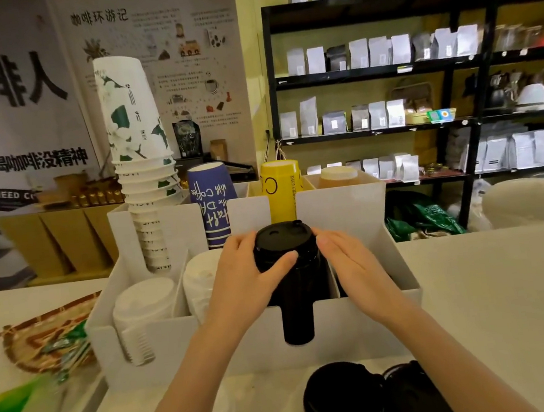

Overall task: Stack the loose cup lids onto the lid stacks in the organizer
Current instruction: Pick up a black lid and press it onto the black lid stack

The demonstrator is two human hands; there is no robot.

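A white organizer [191, 345] stands on the counter in front of me. In its third front slot rises a tall stack of black lids [296, 304]. My left hand [248, 282] grips the top of that stack from the left, thumb across the front. On the stack's right side, my right hand [354, 264] rests with flat fingers touching it. Two loose black lids [342, 396] [414, 395] lie on the counter below my right forearm. White lid stacks [141, 317] [201, 283] fill the two slots to the left.
Stacks of paper cups, white [138, 159], blue [213, 205] and yellow [281, 191], stand upside down in the organizer's back row. A woven tray [42, 337] and green packets lie at the left. Dark shelves with bags stand behind the counter.
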